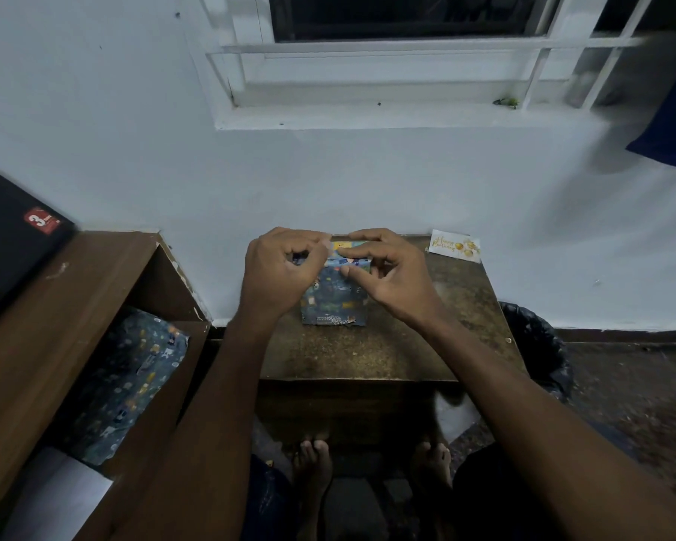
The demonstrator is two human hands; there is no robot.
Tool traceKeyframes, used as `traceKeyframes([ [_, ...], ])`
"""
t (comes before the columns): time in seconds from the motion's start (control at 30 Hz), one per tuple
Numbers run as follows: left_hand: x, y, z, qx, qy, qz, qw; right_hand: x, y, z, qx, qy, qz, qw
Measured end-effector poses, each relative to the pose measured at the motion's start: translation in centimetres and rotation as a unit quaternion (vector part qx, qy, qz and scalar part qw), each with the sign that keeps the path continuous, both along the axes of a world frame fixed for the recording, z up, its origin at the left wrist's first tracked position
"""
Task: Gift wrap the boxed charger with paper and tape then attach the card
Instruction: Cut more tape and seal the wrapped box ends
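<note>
The box, wrapped in dark blue patterned paper, stands upright on the small brown table near the wall. Both hands are at its top edge. My left hand has its fingers curled and pinches what looks like a strip of clear tape at the top left of the box. My right hand pinches the folded paper and the tape's other end on the top, with the thumb against the front face. A white birthday card with gold lettering lies at the table's back right corner.
A brown wooden shelf unit stands at the left, with leftover wrapping paper inside and a black box on top. A black bin bag sits right of the table. My bare feet show below the table.
</note>
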State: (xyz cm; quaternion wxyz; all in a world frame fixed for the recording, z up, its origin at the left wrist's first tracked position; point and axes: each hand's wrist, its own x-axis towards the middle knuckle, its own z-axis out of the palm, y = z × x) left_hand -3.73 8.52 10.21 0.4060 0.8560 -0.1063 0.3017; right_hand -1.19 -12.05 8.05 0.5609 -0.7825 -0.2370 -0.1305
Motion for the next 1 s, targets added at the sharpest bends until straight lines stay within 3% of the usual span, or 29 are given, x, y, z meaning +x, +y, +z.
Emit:
traceKeyframes([
  [0.07,0.4,-1.2,0.7,0.049,-0.013,0.032,0.998,0.1,0.0,0.0,0.003,0.007,0.0,1.0],
  [0.17,0.9,-4.1,1.7,0.094,0.056,-0.037,0.993,0.1,-0.1,0.0,0.004,0.004,0.01,1.0],
  [0.27,1.4,-6.2,2.1,0.03,0.125,-0.119,0.984,0.3,-0.4,0.1,0.008,0.016,0.021,1.0],
  [0.4,2.8,-6.5,2.1,-0.042,0.172,-0.094,0.98,0.0,-1.2,0.6,0.05,0.097,0.074,0.991],
  [0.53,3.7,-7.3,1.7,0.019,0.174,-0.059,0.983,0.2,-2.3,0.9,0.17,0.254,0.088,0.948],
  [0.67,3.6,-7.5,1.5,0.078,0.139,-0.059,0.985,0.7,-2.3,0.9,0.261,0.303,0.016,0.917],
  [0.73,3.6,-6.8,1.1,0.065,0.122,-0.054,0.989,1.0,-3.0,1.0,0.311,0.333,-0.016,0.89],
  [0.77,3.5,-6.6,1.0,0.046,0.119,-0.054,0.99,1.3,-3.6,0.9,0.279,0.326,-0.04,0.902],
  [0.8,3.4,-6.4,1.0,0.022,0.119,-0.055,0.991,1.6,-4.2,0.6,0.183,0.294,-0.072,0.935],
  [0.83,3.2,-6.4,1.1,0.0,0.121,-0.059,0.991,1.9,-4.7,0.1,0.035,0.239,-0.104,0.965],
  [0.87,3.1,-6.4,1.2,-0.014,0.121,-0.065,0.99,1.9,-4.9,-0.4,-0.128,0.185,-0.124,0.966],
  [0.93,3.0,-6.5,1.3,-0.021,0.11,-0.068,0.991,1.8,-4.8,-1.6,-0.381,0.136,-0.118,0.907],
  [1.0,3.1,-6.4,1.2,-0.014,0.093,-0.068,0.993,1.5,-4.2,-2.3,-0.484,0.132,-0.096,0.86],
])
